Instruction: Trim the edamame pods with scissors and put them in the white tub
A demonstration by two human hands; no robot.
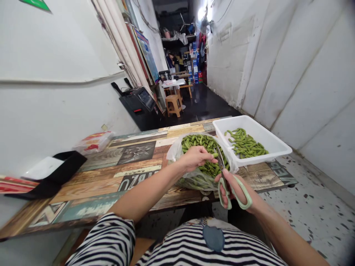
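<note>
Above a clear plastic bag [194, 181] full of green pods [196, 141], my left hand [195, 158] pinches one pod [215, 155] between thumb and fingertips. My right hand [233, 187] holds scissors [245, 192] with pale green handles. Their blades point up and away, parted, with the tips beside the pinched pod. The bag stands open on the wood-patterned table [149, 159]. To its right, a white plastic tray [273, 146] holds more green pods [249, 145], lying in a loose pile.
On the table's left are a black holder [66, 168] and a red-and-white plastic package [95, 142]. A black touchscreen machine [142, 101] stands beyond the table's back edge. Farther off are a brown stool [173, 105], a small white table [174, 83] and people at the far end.
</note>
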